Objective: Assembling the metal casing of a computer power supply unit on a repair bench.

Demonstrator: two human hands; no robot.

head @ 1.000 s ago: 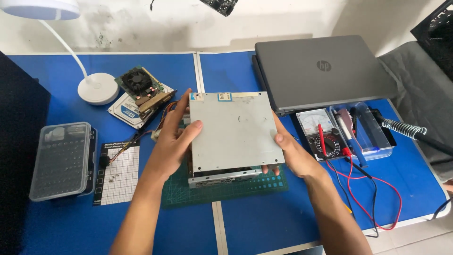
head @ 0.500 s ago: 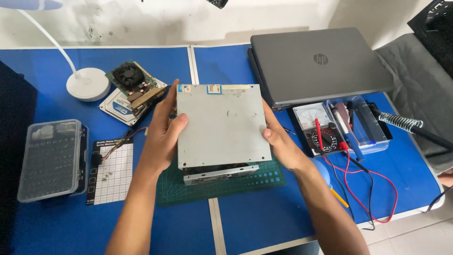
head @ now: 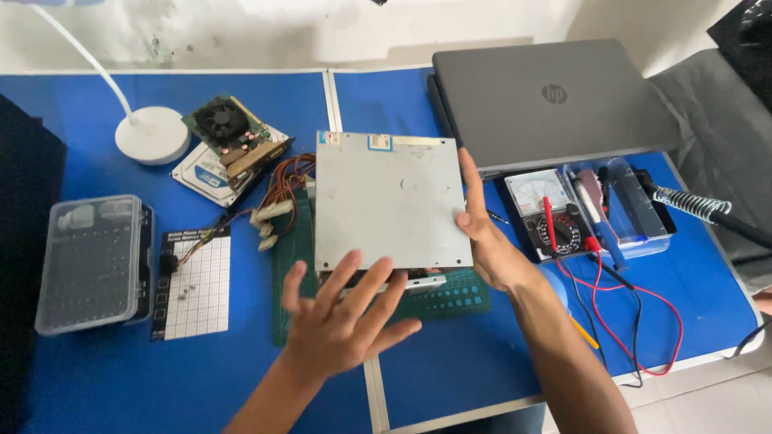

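Observation:
A grey metal power-supply box rests on a green cutting mat in the middle of the blue table. My right hand grips its right edge, thumb on the top plate. Near the box's front edge hovers my left hand, fingers spread, holding nothing. A bundle of coloured wires with white plugs trails from the box's left side.
A closed grey laptop lies at the back right. An analog multimeter with red and black leads and a clear case sit right. A graphics card on a hard drive, a white lamp base, a plastic bit case and a gridded screw mat lie left.
My left hand has let go of the box's left side and moved down to its front edge, fingers open. The right hand still holds the right edge.

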